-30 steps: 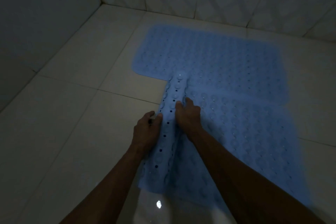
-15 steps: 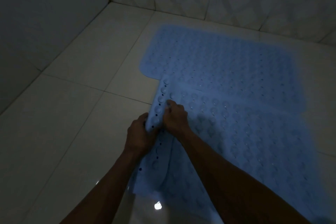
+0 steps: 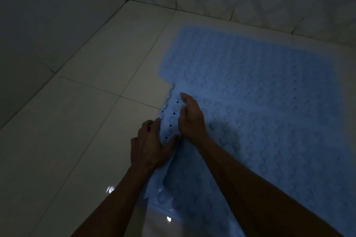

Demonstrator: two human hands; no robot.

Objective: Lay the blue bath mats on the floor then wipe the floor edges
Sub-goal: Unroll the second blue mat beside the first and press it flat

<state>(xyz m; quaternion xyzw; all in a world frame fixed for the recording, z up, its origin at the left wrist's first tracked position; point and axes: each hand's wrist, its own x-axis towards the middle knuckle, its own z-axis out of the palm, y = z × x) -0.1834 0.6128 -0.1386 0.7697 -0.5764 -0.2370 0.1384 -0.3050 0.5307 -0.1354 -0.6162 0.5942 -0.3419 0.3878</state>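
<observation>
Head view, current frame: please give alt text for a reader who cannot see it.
Two hands work the folded-up left edge of a blue bath mat on a white tiled floor: left hand grips it, right hand rests on it. A second blue mat lies beyond.

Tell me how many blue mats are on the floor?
2. The far mat lies flat by the back wall. The near mat overlaps its front edge; the left hand holds its turned-up left edge, and the right hand rests beside.
</observation>
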